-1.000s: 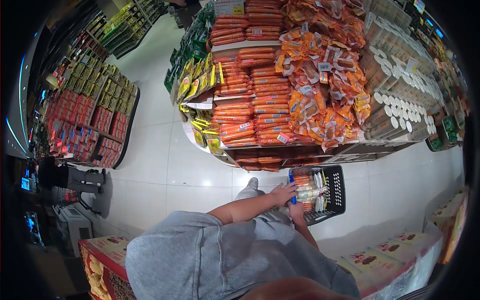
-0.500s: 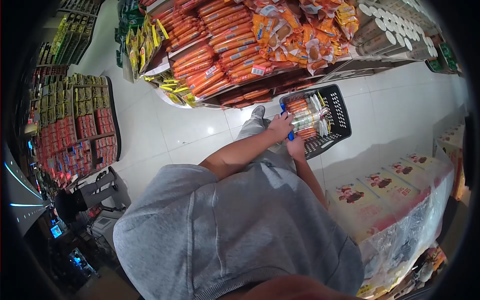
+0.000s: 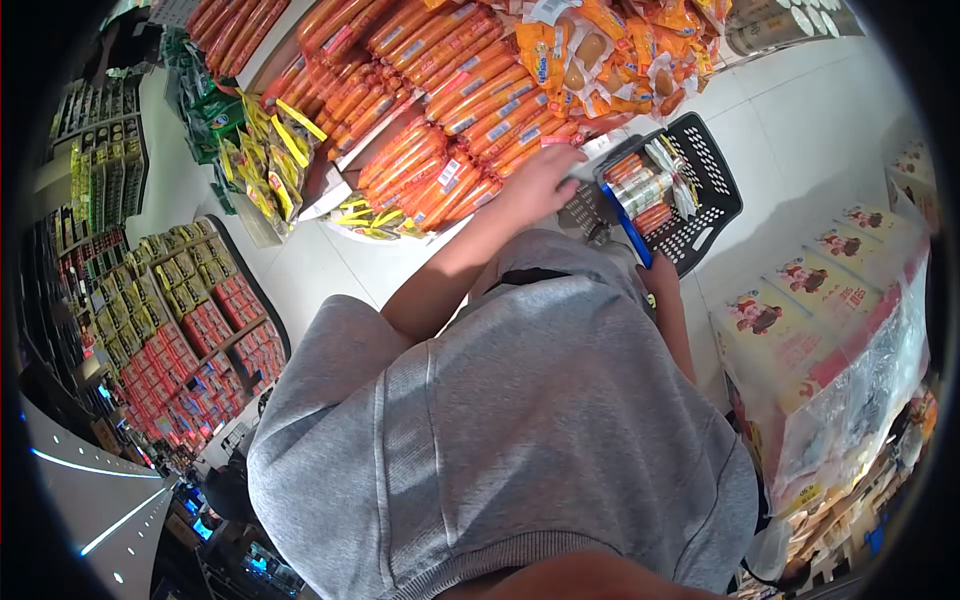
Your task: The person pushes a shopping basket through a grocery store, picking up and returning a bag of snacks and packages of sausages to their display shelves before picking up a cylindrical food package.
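Standing just beside the basket (image 3: pixel 728 200), we have the packed shelves (image 3: pixel 190 320) well apart on its left, with the yellow packs (image 3: pixel 270 165) nearer to it. Next come the orange sausage packs (image 3: pixel 430 170), heaped on the display just left of the basket and beyond it. Our left hand (image 3: pixel 540 185) is off the basket's handle, to its left and close to those sausage packs, fingers loosely bent and no pack seen in the grasp; we cannot tell whether the fingertips touch one. The basket itself sits in front of our body, and we cannot tell whether the floor bears any of its weight. Inside it, the wrapped goods (image 3: pixel 640 190) lie toward the handle side, so it is partly filled, while bare perforated wall shows on its right; the display's packs are outside it. Our right hand (image 3: pixel 660 276) is at the near end of the basket's blue handle (image 3: pixel 628 228), seemingly clasping it, though the fingers are partly hidden. Right of the basket stand the plastic-covered boxes (image 3: pixel 800 320), apart from it.
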Available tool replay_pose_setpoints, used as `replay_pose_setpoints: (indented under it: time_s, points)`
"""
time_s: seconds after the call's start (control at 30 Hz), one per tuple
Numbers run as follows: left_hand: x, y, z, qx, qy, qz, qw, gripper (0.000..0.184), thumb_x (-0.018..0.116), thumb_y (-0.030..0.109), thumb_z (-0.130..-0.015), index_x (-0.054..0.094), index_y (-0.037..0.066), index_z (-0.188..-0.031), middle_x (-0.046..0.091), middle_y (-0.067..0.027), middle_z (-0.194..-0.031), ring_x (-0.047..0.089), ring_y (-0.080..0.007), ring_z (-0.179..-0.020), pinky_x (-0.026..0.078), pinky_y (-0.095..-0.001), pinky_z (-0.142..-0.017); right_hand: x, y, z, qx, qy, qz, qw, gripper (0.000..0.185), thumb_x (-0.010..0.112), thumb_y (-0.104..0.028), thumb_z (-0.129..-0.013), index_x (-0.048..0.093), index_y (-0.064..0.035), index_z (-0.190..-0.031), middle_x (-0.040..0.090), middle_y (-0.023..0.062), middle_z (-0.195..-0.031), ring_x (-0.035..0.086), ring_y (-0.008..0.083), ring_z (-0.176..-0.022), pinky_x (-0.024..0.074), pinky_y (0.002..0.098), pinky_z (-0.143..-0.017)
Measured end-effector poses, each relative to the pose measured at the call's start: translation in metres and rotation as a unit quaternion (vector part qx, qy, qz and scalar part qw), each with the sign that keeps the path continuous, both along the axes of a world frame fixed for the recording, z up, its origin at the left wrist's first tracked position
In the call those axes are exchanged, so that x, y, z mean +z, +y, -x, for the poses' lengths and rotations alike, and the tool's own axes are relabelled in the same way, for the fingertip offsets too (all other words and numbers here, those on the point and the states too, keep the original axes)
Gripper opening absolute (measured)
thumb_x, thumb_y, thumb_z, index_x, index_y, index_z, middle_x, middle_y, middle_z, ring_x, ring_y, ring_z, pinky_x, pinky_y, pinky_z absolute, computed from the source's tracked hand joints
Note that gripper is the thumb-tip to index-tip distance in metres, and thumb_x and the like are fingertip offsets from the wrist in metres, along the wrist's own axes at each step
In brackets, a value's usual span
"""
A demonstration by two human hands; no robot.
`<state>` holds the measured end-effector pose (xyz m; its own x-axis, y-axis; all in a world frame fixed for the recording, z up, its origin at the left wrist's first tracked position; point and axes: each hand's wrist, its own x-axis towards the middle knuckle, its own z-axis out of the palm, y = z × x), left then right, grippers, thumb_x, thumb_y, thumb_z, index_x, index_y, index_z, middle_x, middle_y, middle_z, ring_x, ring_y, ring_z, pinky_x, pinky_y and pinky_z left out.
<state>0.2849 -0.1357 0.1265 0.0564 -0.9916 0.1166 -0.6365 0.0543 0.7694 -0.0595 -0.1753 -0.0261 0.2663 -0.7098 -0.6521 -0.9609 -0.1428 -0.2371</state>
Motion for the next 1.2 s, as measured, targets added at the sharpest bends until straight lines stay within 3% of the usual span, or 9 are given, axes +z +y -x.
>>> replay_pose_setpoints:
  time_s: [0.1,0.17,0.2,0.33,0.4,0.63,0.73,1.03,1.2]
  points:
    - [0.036,-0.001,-0.057,0.154,-0.150,0.061,0.975,0.045,0.070,0.015,-0.075,0.056,0.006,-0.117,0.056,-0.0149,-0.119,0.051,-0.0334,-0.115,0.041,-0.0441,-0.097,0.060,-0.008,-0.055,0.029,-0.030,0.091,0.995,0.058,0.072,-0.037,-0.075,0.055,-0.0066,-0.122,0.058,0.0221,-0.111,0.060,0.0369,-0.101,0.0502,0.0462,-0.085]
    - [0.050,-0.004,-0.082,0.210,-0.222,0.021,0.952,0.060,0.075,0.019,-0.071,0.051,0.007,-0.125,0.049,-0.0150,-0.129,0.045,-0.0346,-0.121,0.037,-0.0465,-0.099,0.081,-0.021,-0.092,0.023,-0.102,0.083,0.991,0.052,0.069,-0.035,-0.079,0.054,-0.0040,-0.119,0.058,0.0208,-0.112,0.059,0.0355,-0.104,0.0481,0.0459,-0.088]
    - [0.037,-0.006,-0.096,0.210,-0.257,-0.018,0.943,0.075,0.080,0.025,-0.067,0.046,0.009,-0.132,0.043,-0.0146,-0.134,0.042,-0.0356,-0.124,0.035,-0.0478,-0.101,0.088,-0.026,-0.109,0.025,-0.154,0.087,0.984,0.050,0.068,-0.034,-0.080,0.055,-0.0034,-0.117,0.059,0.0199,-0.111,0.059,0.0352,-0.104,0.0476,0.0458,-0.088]
    - [0.019,-0.013,-0.117,0.190,-0.277,-0.080,0.938,0.085,0.084,0.033,-0.063,0.043,0.010,-0.134,0.044,-0.0150,-0.131,0.042,-0.0342,-0.122,0.036,-0.0501,-0.099,0.111,-0.038,-0.178,0.069,-0.282,-0.010,0.957,0.048,0.068,-0.029,-0.081,0.054,-0.0014,-0.118,0.060,0.0183,-0.111,0.060,0.0335,-0.102,0.0480,0.0429,-0.087]
    - [0.020,-0.015,-0.122,0.177,-0.270,-0.085,0.943,0.083,0.083,0.033,-0.064,0.044,0.010,-0.134,0.046,-0.0148,-0.129,0.044,-0.0342,-0.121,0.038,-0.0500,-0.097,0.155,-0.037,-0.214,0.078,-0.349,-0.066,0.932,0.052,0.067,-0.027,-0.083,0.050,-0.0004,-0.123,0.062,0.0184,-0.109,0.061,0.0309,-0.100,0.0483,0.0400,-0.086]
    - [0.032,-0.022,-0.130,0.166,-0.260,-0.116,0.944,0.076,0.081,0.026,-0.062,0.047,0.005,-0.126,0.052,-0.0169,-0.119,0.050,-0.0348,-0.114,0.043,-0.0509,-0.090,0.119,-0.027,-0.274,0.034,-0.455,-0.120,0.881,0.061,0.068,-0.029,-0.085,0.039,0.0011,-0.130,0.058,0.0218,-0.113,0.060,0.0269,-0.100,0.0481,0.0355,-0.087]
    - [0.030,-0.032,-0.119,0.187,-0.346,-0.161,0.905,0.072,0.079,0.027,-0.062,0.050,0.004,-0.123,0.053,-0.0163,-0.121,0.052,-0.0351,-0.114,0.044,-0.0472,-0.093,0.122,-0.028,-0.292,-0.007,-0.458,-0.132,0.879,0.061,0.067,-0.030,-0.085,0.037,0.0000,-0.129,0.055,0.0218,-0.117,0.057,0.0267,-0.109,0.0468,0.0357,-0.090]
    - [0.026,-0.033,-0.130,0.206,-0.214,-0.112,0.948,0.060,0.073,0.019,-0.065,0.051,0.000,-0.118,0.059,-0.0213,-0.112,0.058,-0.0356,-0.107,0.047,-0.0462,-0.088,0.092,-0.028,-0.306,-0.029,-0.487,-0.121,0.865,0.074,0.066,-0.023,-0.082,0.028,-0.0045,-0.142,0.054,0.0204,-0.119,0.055,0.0281,-0.111,0.0458,0.0364,-0.092]
    - [0.039,-0.029,-0.148,0.226,-0.153,-0.154,0.950,0.059,0.072,0.020,-0.066,0.056,-0.004,-0.117,0.060,-0.0249,-0.113,0.058,-0.0388,-0.107,0.047,-0.0430,-0.091,0.103,-0.024,-0.301,-0.083,-0.518,-0.122,0.843,0.070,0.068,-0.019,-0.083,0.032,-0.0065,-0.142,0.052,0.0188,-0.120,0.054,0.0270,-0.109,0.0456,0.0368,-0.092]
